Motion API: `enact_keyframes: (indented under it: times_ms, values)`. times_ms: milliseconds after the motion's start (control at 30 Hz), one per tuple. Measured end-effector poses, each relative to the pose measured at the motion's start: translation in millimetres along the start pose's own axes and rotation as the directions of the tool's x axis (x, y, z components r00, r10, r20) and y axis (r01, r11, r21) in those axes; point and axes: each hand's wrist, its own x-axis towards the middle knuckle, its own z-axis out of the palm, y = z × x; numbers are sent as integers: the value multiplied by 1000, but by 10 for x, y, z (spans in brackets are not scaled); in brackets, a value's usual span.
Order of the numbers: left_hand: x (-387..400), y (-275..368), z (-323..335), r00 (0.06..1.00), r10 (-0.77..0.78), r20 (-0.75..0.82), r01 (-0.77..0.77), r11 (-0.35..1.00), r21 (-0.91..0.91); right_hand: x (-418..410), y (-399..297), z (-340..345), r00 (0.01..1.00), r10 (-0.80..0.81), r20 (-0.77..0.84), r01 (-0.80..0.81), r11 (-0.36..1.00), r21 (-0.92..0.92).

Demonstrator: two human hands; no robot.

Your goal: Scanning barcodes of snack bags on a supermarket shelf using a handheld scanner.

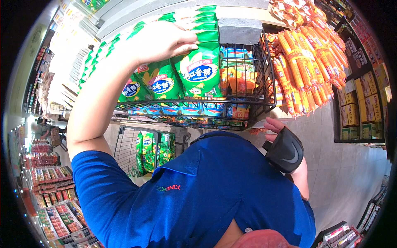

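Note:
My left hand [169, 42] reaches over a black wire basket and pinches the upper part of a green printed food bag [200, 73] between thumb and fingers. This bag stands upright at the front right of a row of matching bags. Beside it, another green bag [162, 83] leans in the same row, partly under my forearm. My right hand [273, 128] is low by my right side, near the basket's corner. A black device [285, 151] covers most of its back and wrist, so only some fingers show; whether they hold anything is hidden.
The wire basket [269, 77] also contains orange packs [237, 79]. Bundled orange sausages [301, 59] are piled to its right. Blue packs [189, 109] sit on a lower tier. Below stands a wire cart [156, 145] with green bags. Boxes [367, 99] fill a shelf at right.

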Motion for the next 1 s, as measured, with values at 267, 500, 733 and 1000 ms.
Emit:
enact_keyframes:
  times_ms: [267,500,733,1000]
  values:
    - [-47,42,-24,991,-126,33,128,990,-58,7,20,-33,998,66,11,-66,998,-9]
    - [-108,128,-185,972,-233,12,231,957,-177,1,32,15,996,90,15,-90,996,15]
    - [-128,71,-68,990,-132,-48,123,980,-156,-3,-55,10,990,-35,137,46,996,-78]
    - [-127,71,-129,960,-281,-2,261,896,-359,81,-5,-123,973,-83,214,114,984,-137]
